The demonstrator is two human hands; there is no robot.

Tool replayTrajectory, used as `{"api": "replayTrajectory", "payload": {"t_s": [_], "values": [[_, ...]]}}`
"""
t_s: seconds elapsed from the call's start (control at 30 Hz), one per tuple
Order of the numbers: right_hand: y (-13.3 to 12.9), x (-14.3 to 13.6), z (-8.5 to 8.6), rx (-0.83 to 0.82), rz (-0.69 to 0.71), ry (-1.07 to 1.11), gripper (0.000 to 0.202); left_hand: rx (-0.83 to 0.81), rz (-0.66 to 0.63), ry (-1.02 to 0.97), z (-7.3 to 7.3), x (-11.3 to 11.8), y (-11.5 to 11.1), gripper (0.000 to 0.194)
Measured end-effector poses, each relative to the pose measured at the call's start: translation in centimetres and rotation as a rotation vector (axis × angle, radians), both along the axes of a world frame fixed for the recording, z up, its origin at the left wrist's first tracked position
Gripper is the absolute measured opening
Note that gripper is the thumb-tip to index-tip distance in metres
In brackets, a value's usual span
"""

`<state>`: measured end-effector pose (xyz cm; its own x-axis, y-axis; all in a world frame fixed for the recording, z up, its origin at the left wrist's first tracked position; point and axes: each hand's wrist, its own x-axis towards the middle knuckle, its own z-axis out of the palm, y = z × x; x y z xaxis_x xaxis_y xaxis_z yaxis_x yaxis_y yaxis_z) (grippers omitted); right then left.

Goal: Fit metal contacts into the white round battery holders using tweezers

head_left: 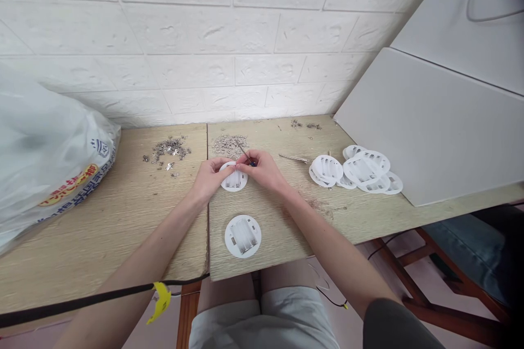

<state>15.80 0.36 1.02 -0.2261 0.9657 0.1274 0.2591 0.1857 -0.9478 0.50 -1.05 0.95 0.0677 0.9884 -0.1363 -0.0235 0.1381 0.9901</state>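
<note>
My left hand (208,179) is closed on the left edge of a round white plastic battery holder (234,181), thumb on top. My right hand (264,169) is closed on a thin tool (242,148) with a metal shaft and a dark blue part by the fingers; it looks like a small screwdriver. The shaft points up and left, and the right fingertips touch the holder's upper edge. A second round battery holder (243,236) lies flat nearer the table's front edge. Just beyond my hands spreads a heap of small metal pieces (229,145). Anything small between the fingertips is hidden.
Several stacked white holders (366,168) lie at right, beside a slim pointed tool (293,158). More metal contacts (170,148) are scattered at left, near a large plastic bag (53,158). A grey panel (434,131) stands at right. A black cable (102,297) crosses the front left.
</note>
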Motion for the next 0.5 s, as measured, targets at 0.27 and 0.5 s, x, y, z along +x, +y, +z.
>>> {"api": "replayTrajectory", "payload": {"t_s": [0.27,0.5], "values": [[0.2,0.0,-0.4,-0.107,0.03,0.125,0.021,0.093,-0.028,0.085,-0.4,-0.1,0.0,0.033],[0.2,-0.3,-0.9,-0.034,0.018,0.108,0.019,0.179,-0.079,0.199,-1.4,-0.6,0.5,0.033]]}}
